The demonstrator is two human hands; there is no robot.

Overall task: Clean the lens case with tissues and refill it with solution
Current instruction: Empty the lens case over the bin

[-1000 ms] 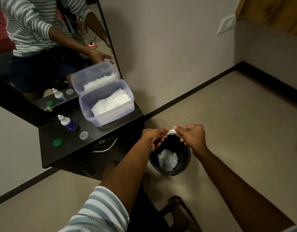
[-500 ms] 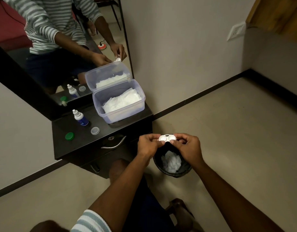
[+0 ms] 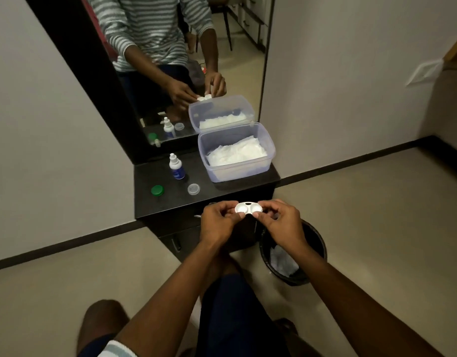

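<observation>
Both hands hold the small white plastic twin-well lens case (image 3: pixel 248 208) level, out over the front edge of the dark wooden dresser shelf (image 3: pixel 170 202). The left hand (image 3: pixel 218 224) pinches the case's left end between thumb and curled fingers; the right hand (image 3: pixel 280 222) pinches the right end the same way. Both round wells face up, uncapped, with a dark gap between them at the far side.

Just beyond the left fingertips, on the shelf, lies a clear round plastic cap (image 3: pixel 193 189), and further left of it a green round screw cap (image 3: pixel 157 190). Behind those stands a small white dropper bottle with a blue label (image 3: pixel 176 167), upright. Beyond the right fingers, at the back of the shelf, sits a clear rectangular plastic tub (image 3: pixel 237 155) with white tissues (image 3: pixel 235 152) inside, its lid standing open against the mirror (image 3: pixel 183 60).

Below the right wrist, on the floor, is a round black waste bin (image 3: pixel 313 243) holding crumpled white tissue (image 3: pixel 282 261).
</observation>
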